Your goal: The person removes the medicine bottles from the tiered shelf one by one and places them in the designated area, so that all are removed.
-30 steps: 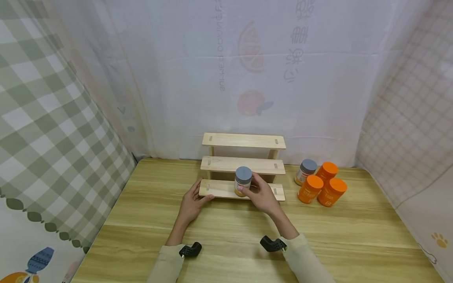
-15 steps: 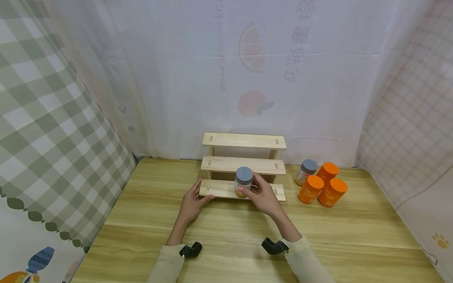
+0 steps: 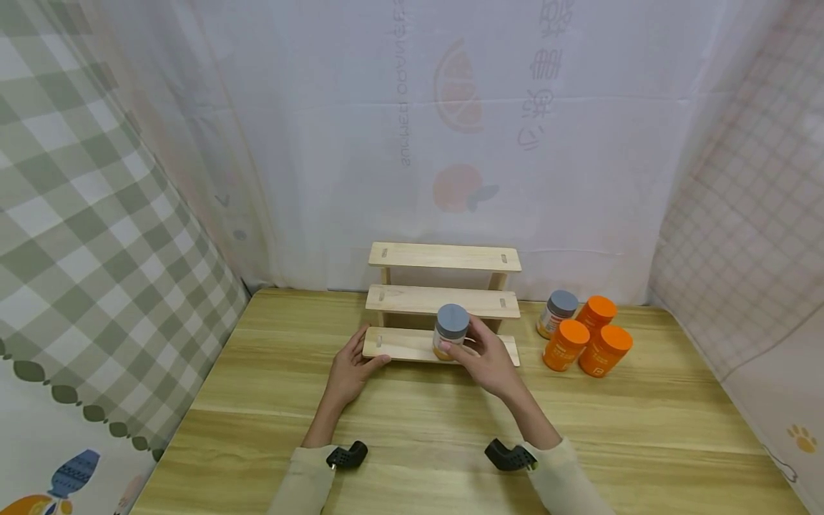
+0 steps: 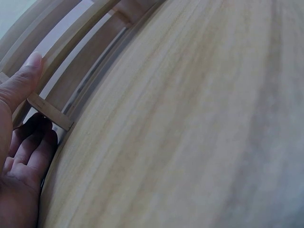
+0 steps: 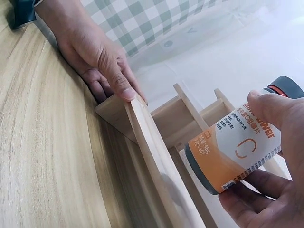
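My right hand [image 3: 486,360] holds a pill bottle [image 3: 450,333] with a grey lid and an orange-and-white label, thumb on one side and fingers on the other. In the right wrist view the bottle [image 5: 237,145] appears raised just off the lowest step of a three-tier wooden display stand [image 3: 444,300]. The left end of that step is gripped by my left hand [image 3: 348,372]. Its thumb lies along the board's front edge, and in the left wrist view the fingers [image 4: 35,147] curl beneath the board's end.
To the right of the stand, a second grey-lidded bottle [image 3: 556,313] stands close to three orange bottles [image 3: 566,345]. A white printed cloth [image 3: 322,179] hangs behind the wooden table [image 3: 676,422]; a checked cloth [image 3: 96,200] lines the left side.
The bottle in my right hand has shifted slightly to the right over the lowest step, and the right forearm has moved with it. My left hand and the stand have stayed in place.
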Available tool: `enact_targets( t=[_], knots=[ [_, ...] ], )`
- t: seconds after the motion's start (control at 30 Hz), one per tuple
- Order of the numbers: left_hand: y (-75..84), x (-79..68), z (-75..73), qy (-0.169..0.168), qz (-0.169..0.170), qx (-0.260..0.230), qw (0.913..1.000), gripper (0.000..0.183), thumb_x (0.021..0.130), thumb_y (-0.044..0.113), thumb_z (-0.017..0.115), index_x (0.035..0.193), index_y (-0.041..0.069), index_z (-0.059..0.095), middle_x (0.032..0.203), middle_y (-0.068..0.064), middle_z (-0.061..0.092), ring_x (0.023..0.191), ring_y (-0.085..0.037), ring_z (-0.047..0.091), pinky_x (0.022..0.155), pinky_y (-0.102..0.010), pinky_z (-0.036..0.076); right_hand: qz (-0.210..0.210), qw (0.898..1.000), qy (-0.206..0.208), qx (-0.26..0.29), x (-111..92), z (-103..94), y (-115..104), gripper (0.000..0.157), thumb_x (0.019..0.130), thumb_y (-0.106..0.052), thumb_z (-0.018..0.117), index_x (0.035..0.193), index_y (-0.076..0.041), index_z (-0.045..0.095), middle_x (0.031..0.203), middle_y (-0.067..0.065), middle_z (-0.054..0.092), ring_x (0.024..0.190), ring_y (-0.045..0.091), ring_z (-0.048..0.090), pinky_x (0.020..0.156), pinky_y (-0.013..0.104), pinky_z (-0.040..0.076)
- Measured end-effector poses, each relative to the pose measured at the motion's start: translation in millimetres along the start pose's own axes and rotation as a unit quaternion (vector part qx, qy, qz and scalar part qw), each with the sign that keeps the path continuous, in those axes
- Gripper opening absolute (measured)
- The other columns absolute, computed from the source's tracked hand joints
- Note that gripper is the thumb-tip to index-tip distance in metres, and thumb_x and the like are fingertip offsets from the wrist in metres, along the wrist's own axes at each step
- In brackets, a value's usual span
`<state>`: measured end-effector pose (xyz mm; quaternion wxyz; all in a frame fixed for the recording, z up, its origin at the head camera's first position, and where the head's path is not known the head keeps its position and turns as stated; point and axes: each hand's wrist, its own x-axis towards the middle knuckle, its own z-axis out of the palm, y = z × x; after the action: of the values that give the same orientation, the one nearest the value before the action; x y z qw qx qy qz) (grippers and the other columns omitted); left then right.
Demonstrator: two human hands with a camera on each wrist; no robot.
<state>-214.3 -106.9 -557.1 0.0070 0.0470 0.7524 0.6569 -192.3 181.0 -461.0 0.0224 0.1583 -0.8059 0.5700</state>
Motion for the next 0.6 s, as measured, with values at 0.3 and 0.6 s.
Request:
enact_targets(
  t=[0.3, 0.6],
  knots=[
    [1.8, -0.2, 1.1, 0.003, -0.006, -0.003, 1.0000, 0.089, 0.088, 0.025, 0.083, 0.162, 0.021, 0.033, 0.158, -0.012, 0.048, 0.146, -0.029, 0.047, 0.118, -0.049, 0.043, 0.004, 1.000, 0.007, -0.008, -7.8, -10.8, -5.0, 0.062, 0.095, -0.025, 0.077, 0.150, -0.018, 0.050, 0.140, 0.012, 0.061, 0.131, 0.032, 0.058, 0.114, 0.054, 0.047],
    [3.4, 0.8, 2.7, 0.006, -0.013, 0.002, 0.9999, 0.091, 0.090, 0.016, 0.081, 0.164, 0.012, 0.027, 0.159, -0.018, 0.044, 0.147, -0.034, 0.045, 0.117, -0.052, 0.043, 0.007, 1.000, 0.021, -0.018, -16.6, -21.5, -1.4, 0.062, 0.095, -0.023, 0.076, 0.150, -0.018, 0.049, 0.140, 0.013, 0.061, 0.131, 0.031, 0.058, 0.114, 0.053, 0.047]
  ],
)
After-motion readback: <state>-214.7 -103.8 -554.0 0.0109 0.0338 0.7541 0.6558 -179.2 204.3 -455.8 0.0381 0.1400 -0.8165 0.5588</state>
